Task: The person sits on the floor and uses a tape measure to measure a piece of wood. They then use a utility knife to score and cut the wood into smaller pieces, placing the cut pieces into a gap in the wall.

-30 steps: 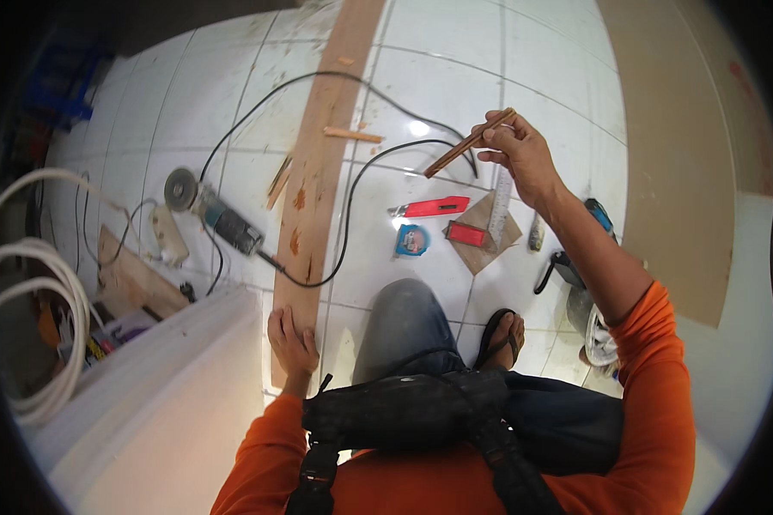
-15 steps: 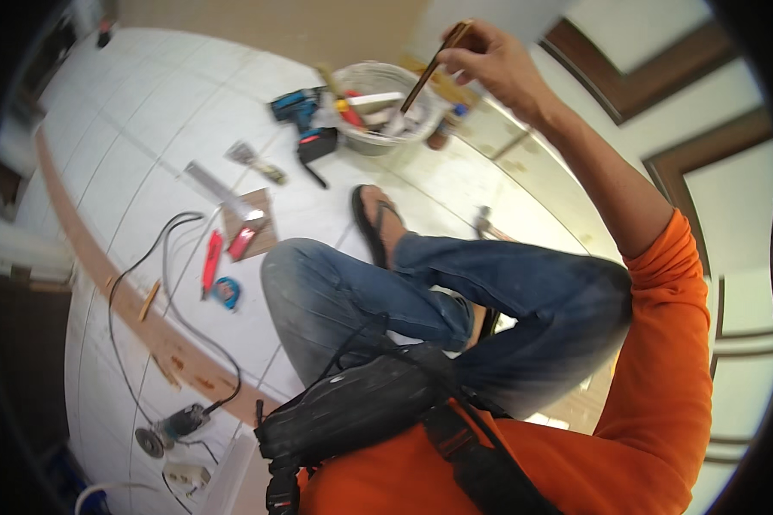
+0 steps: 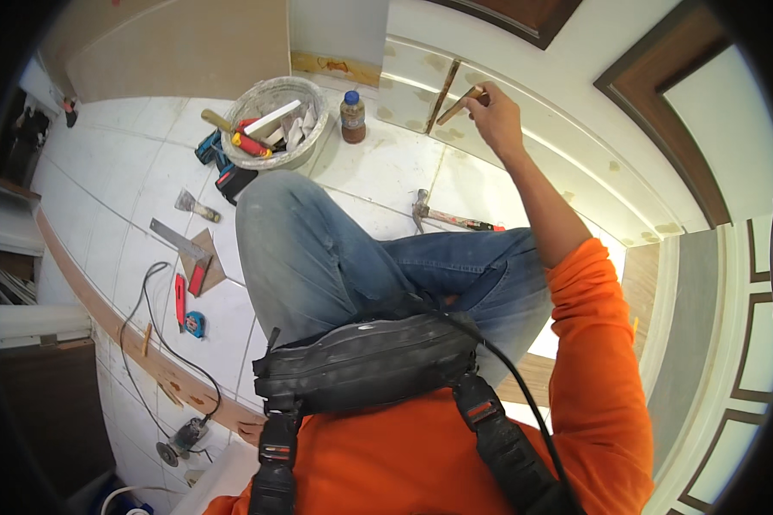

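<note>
My right hand pinches a short, thin wooden strip, held tilted in front of the low cream wall panel. Just left of the strip, a narrow dark upright gap runs down that panel. The strip looks apart from the gap, though I cannot tell its exact distance. Beside the black waist pouch, a small skin-toned patch seems to be part of my left hand; its fingers are mostly hidden. A claw hammer lies on the tiles beyond my knees.
A bucket of tools and scraps stands ahead, with a bottle at its right and a cordless drill at its left. A scraper, try square, red cutter, tape measure and corded grinder lie leftward.
My view has swung toward the right-hand wall, so the bucket sits further left. My right hand, still holding the strip, now shows lower, near the wall panel. The hammer and bottle show more fully.
</note>
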